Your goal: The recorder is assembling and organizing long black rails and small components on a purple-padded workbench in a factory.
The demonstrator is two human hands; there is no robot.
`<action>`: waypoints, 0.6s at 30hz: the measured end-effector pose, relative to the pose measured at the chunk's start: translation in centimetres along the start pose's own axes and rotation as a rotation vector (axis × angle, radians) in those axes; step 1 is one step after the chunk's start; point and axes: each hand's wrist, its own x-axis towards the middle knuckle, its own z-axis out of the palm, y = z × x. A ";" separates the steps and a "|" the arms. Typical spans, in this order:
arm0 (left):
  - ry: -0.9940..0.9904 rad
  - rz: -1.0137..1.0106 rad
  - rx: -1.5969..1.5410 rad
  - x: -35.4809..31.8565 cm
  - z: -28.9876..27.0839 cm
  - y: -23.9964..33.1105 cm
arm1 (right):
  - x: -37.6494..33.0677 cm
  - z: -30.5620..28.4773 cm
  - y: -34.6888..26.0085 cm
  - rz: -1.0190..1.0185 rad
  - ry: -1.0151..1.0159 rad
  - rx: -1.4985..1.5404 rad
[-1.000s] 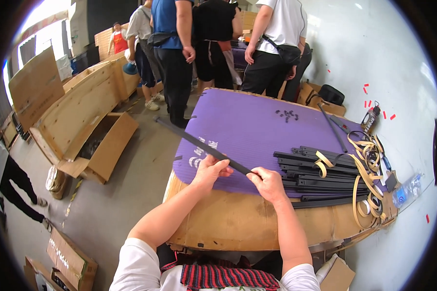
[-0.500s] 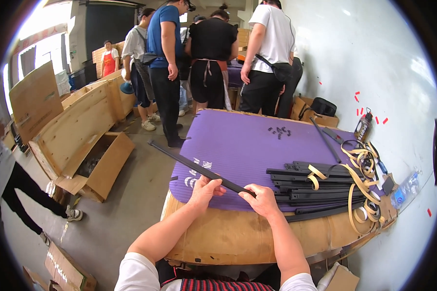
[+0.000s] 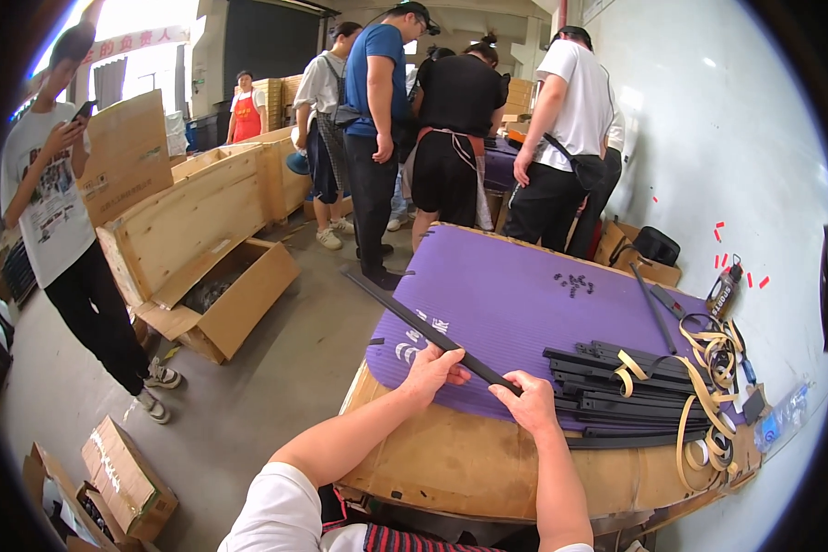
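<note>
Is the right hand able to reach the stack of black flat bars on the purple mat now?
Probably yes. The right hand grips the long black bar, and the stack of black flat bars lies just to its right on the purple foam mat, with nothing between them. It must release the bar first.

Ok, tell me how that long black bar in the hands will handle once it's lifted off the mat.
The long black bar looks stiff: it runs straight past the purple mat's edge with no visible sag. It probably won't roll, since it looks flat like the stacked black bars. Held near one end by the left hand and right hand, it may feel tip-heavy.
</note>
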 end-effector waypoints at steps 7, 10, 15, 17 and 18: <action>0.006 -0.023 -0.032 -0.1 0.1 0.0 | 0.0 -0.1 0.3 -0.009 -0.012 0.002; 0.012 -0.031 -0.035 0.2 0.3 0.0 | -0.1 -0.4 0.2 0.042 -0.048 0.004; 0.010 -0.026 0.006 0.3 -0.1 -0.2 | 0.1 -0.6 -0.5 0.053 -0.129 -0.090; -0.010 -0.023 0.022 0.1 0.2 -0.2 | -0.1 -0.8 -0.8 0.034 -0.112 -0.143; -0.033 -0.004 0.044 -0.1 0.5 0.1 | -0.1 -0.8 -0.8 -0.027 -0.031 -0.181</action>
